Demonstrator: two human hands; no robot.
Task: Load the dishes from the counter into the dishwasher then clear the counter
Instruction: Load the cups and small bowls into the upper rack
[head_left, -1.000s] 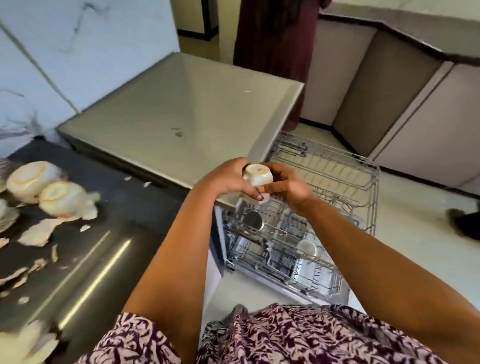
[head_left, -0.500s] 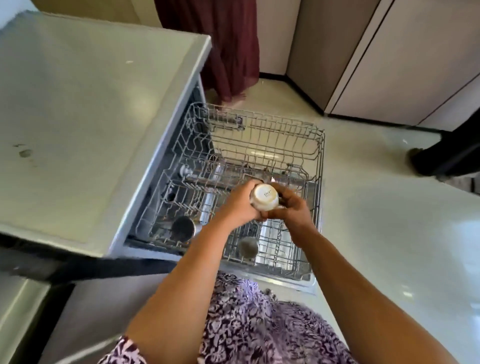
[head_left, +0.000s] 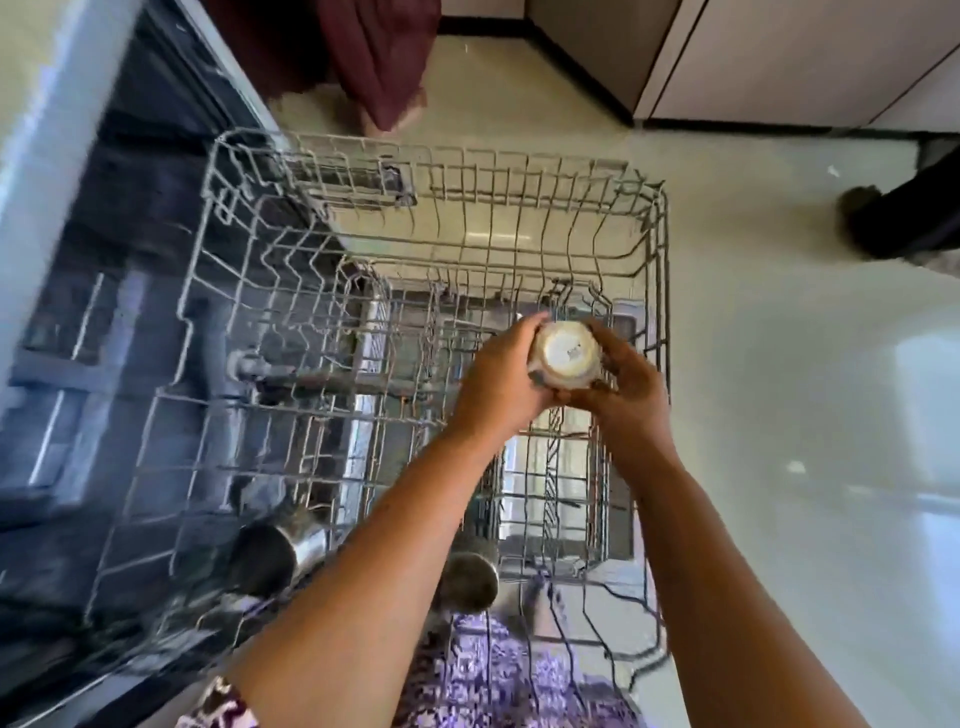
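Observation:
A small white cup (head_left: 565, 355) is held upside down, its base facing me, over the right side of the pulled-out upper dishwasher rack (head_left: 519, 171). My left hand (head_left: 501, 379) grips its left side and my right hand (head_left: 626, 387) grips its right side. The cup hovers above the wire tines; whether it touches them is unclear. Two steel tumblers (head_left: 270, 553) (head_left: 470, 579) lie in the rack's near edge. Below the rack, parts of the lower rack (head_left: 550, 499) show through the wires.
The open dishwasher body (head_left: 104, 291) is at the left under the counter edge (head_left: 36, 135). A dark red curtain (head_left: 379, 57) hangs at the top. Another person's foot (head_left: 883, 223) stands on the pale floor at the right. Cabinets (head_left: 779, 57) line the far wall.
My view has swung from the counter down onto the rack. Both hands have carried the upside-down cup out over the rack's right side and lower toward the tines.

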